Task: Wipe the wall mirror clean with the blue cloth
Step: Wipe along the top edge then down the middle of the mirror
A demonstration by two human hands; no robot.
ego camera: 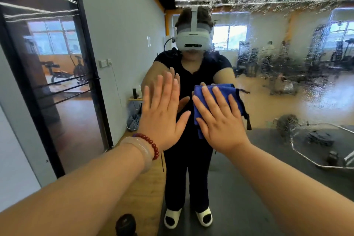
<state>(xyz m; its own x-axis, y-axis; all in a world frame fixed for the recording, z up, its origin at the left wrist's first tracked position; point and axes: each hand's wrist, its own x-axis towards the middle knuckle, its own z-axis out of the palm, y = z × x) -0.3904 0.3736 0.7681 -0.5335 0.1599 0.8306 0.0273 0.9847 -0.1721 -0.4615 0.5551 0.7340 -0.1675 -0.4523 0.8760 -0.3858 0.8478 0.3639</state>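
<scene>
- The wall mirror fills the view. Spray droplets cover its right and top, so I judge most of the wiping lies there.
- The blue cloth sits bunched against the glass at centre.
- My right grip, fingers straight and spread, presses the cloth flat for an even rub.
- My left grip, spread flat on bare glass just beside it, probably braces me.
</scene>
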